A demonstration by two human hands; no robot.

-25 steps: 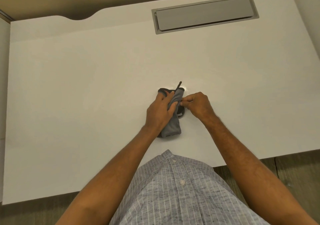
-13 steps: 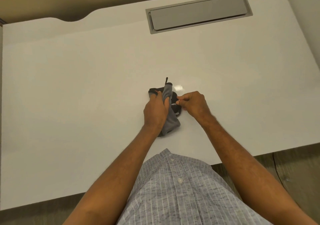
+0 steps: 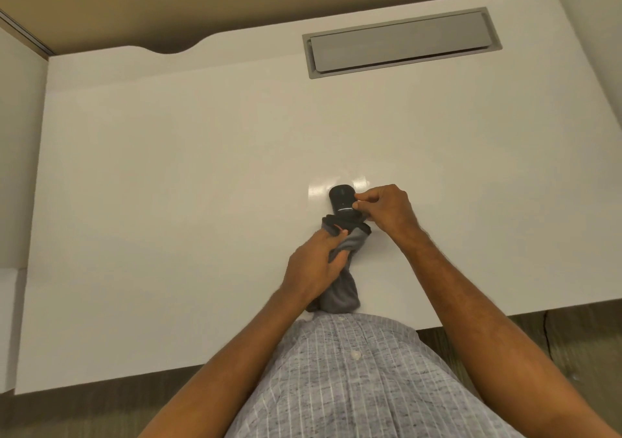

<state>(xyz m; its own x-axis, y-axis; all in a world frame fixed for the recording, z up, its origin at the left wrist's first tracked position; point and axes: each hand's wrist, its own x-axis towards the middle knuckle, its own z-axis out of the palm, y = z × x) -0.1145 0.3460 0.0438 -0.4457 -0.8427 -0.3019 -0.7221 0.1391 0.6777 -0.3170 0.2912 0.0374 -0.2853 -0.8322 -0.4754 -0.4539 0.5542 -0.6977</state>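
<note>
Mid-extraction, seemingly: left grip (image 3: 313, 265) clamps grey pouch (image 3: 340, 291), right grip (image 3: 387, 212) pinches half-out black device (image 3: 342, 201). Next: draw it clear of left grip.

We can read no text, label, brand, number or sign anywhere in this view. The black cylinder (image 3: 341, 200) sticking out of the grey pouch (image 3: 340, 289) shows only a thin pale arc near its near end. It is too small for us to tell whether it is a marking.
</note>
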